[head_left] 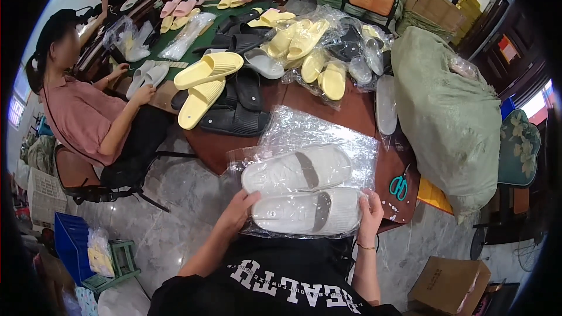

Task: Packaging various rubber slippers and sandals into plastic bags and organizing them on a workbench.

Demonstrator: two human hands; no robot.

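- Crowded workroom, dark red-brown wooden table point(351, 111) across the middle of the frame, grey marble-look floor below it.
- Pair of white foam slide slippers point(301, 190) inside a clear crinkly plastic bag point(319, 131), lower centre of frame, lying at the near table edge.
- Left hand point(240, 210) clamped on the bag's left end, thumb on top at the lower slipper's end.
- Right hand point(370, 215) gripping the right end, fingers curled over the bag edge (both closed on the package).
- Handling, my read: light, soft, springy foam; film is slick and floppy, so hold through the film onto the slipper ends, not loose plastic.
- Teal-handled scissors point(399, 187) right of the bag on the table.
- Pale yellow slippers point(208, 70) and black slippers point(234, 120) piled upper centre.
- Big grey-green woven sack point(451, 111) at right.
- Person in a pink shirt point(76, 114) seated at left.
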